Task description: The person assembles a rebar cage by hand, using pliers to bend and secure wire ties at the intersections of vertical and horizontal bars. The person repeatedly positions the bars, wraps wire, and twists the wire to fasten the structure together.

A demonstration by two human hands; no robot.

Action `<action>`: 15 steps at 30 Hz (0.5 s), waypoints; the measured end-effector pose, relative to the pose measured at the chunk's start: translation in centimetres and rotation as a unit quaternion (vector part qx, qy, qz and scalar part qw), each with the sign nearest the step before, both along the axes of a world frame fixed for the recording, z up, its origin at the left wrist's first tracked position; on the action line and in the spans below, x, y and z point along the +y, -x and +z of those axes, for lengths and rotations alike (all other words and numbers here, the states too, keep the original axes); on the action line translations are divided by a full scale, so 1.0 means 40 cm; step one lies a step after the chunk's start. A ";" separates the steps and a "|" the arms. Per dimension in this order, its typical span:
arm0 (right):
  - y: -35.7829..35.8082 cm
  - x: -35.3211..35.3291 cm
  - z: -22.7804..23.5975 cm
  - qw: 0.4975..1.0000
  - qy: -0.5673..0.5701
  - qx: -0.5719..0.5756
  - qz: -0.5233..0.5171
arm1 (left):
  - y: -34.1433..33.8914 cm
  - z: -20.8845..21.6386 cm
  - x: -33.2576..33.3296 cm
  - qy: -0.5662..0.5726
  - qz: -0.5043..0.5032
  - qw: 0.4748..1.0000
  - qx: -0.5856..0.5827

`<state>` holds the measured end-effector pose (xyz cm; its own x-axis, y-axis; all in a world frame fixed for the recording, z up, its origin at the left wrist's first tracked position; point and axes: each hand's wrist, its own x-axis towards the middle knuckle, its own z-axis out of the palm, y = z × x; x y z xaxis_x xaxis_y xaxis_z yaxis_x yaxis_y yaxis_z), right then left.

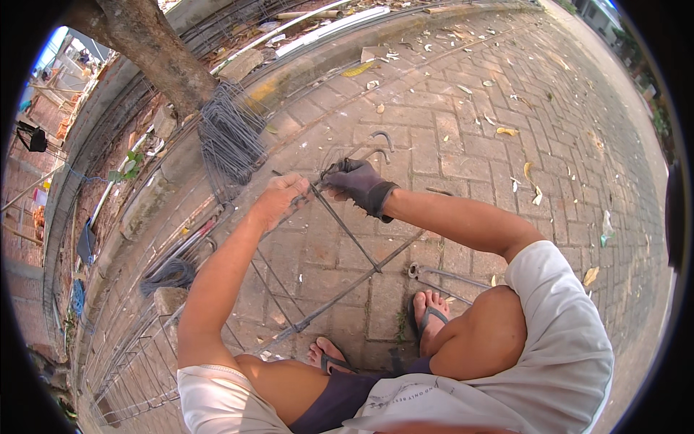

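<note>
Brick pavement [477,173] filled most of my head-camera feed, its far left edge bounded by a curved curb [303,61]. Beyond that I saw a thick tree trunk [144,50] leaning in from the upper left. The steel bar frame [340,296] lay in the middle of my view, in front of the worker, its bars crossing above the pavers and running from the lower left up to both hands. A bundle of grey wire [230,137] was piled near the trunk's foot, and a smaller wire coil [170,276] sat to the left. I picked out long-handled pincers [413,271] on the bricks, just beyond the right sandal [431,313]. The right hand [352,184], in a dark glove, was at the frame's far end with its fingers curled in. The bare left hand [279,197] was just beside it, fingers bent and drawn together at the bars; I could not tell whether either hand pinched bar or wire, or merely touched it. Smallest of all, a yellow leaf [507,132] lay farther off to the right.
</note>
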<state>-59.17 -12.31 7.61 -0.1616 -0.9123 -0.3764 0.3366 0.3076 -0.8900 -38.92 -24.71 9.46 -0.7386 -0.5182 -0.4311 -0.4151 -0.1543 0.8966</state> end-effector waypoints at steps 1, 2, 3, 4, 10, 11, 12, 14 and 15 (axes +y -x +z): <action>0.009 -0.004 -0.001 0.999 -0.006 0.028 0.016 | 0.000 -0.001 0.000 -0.001 -0.005 1.000 0.001; 0.019 -0.006 -0.003 0.996 0.021 0.063 0.056 | 0.001 -0.002 0.000 -0.001 -0.005 1.000 0.005; 0.031 -0.007 -0.004 0.990 0.049 0.099 0.090 | 0.001 -0.002 0.000 -0.001 -0.004 1.000 0.009; 0.044 -0.006 -0.004 0.981 0.051 0.147 0.115 | 0.001 -0.002 0.000 0.001 -0.001 1.000 0.009; 0.163 0.014 0.035 0.884 0.053 0.387 0.255 | -0.001 0.000 -0.002 0.016 -0.014 1.000 0.016; 0.184 0.019 0.041 0.876 0.062 0.414 0.241 | -0.002 0.000 -0.003 0.014 -0.012 1.000 0.014; 0.201 0.018 0.043 0.901 0.079 0.378 0.196 | -0.002 0.000 -0.005 0.014 -0.011 1.000 0.011; 0.221 0.016 0.042 0.941 0.116 0.302 0.103 | 0.000 -0.002 -0.007 0.009 -0.009 1.000 0.012; 0.220 0.012 0.038 0.971 0.087 0.221 0.037 | 0.001 -0.003 -0.008 0.003 -0.010 1.000 0.013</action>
